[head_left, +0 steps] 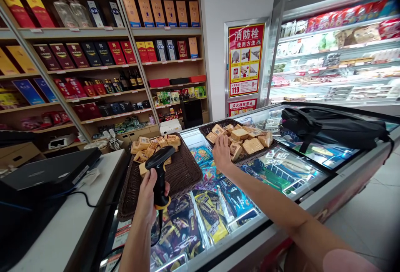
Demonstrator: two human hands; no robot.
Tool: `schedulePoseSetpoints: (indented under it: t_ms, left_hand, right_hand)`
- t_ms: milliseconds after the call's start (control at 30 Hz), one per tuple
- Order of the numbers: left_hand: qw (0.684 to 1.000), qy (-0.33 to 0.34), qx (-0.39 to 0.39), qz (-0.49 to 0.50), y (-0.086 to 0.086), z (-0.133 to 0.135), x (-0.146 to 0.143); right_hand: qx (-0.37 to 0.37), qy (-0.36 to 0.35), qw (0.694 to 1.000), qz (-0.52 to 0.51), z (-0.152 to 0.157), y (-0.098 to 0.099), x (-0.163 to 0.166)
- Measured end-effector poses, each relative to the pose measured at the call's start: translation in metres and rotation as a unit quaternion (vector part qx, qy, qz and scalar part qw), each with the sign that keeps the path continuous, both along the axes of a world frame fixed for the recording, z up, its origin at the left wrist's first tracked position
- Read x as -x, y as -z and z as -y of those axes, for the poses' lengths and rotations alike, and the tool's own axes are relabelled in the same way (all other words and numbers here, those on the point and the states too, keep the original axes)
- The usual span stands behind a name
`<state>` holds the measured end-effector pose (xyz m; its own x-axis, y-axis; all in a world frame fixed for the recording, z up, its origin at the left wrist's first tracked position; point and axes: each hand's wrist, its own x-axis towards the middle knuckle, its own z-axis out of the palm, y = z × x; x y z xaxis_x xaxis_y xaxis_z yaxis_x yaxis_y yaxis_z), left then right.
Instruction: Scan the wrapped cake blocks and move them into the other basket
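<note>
My left hand [150, 192] is wrapped round the handle of a black barcode scanner [160, 176] with yellow trim. Its head is raised over the left brown wicker basket [186, 172], where several wrapped bread pieces [151, 147] lie toward the far end. My right hand [222, 152] reaches to the near left side of a second wicker basket [204, 129]. The fingers of that hand are bent together against a wrapped bread piece [235, 151]; their undersides are partly hidden. More bread packs [252, 146] are heaped beside it.
Both baskets rest on a glass-topped freezer [281, 197] full of bagged ice creams [211, 213]. A black bag [334, 128] lies on its right part. At left stands a white counter [93, 205] with a black machine [46, 176]. Shelves of boxes [103, 53] line the back.
</note>
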<state>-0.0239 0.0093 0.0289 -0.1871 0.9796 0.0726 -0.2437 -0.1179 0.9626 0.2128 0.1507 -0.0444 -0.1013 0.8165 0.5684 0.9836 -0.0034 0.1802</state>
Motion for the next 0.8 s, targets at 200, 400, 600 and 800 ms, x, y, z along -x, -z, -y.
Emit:
schedulePoseSetpoints:
  t_ms: [200,400,600,800]
  left_hand:
    - [1.000,-0.007,-0.012,0.004,0.009,-0.008,0.004]
    - [1.000,0.002,-0.006,0.001,0.013,-0.011,0.004]
    - [1.000,0.008,-0.014,-0.004,0.009,-0.004,-0.003]
    - [1.000,-0.004,-0.009,0.002,0.016,-0.013,0.000]
  right_hand:
    - [-0.040,-0.115,0.992,0.021,-0.008,0.021,-0.016]
    - [-0.070,-0.172,0.975,0.118,0.009,0.036,-0.070]
    - [-0.099,-0.233,0.958,0.138,0.022,0.039,-0.159]
    - [-0.119,-0.272,0.941,0.160,0.017,0.041,-0.230]
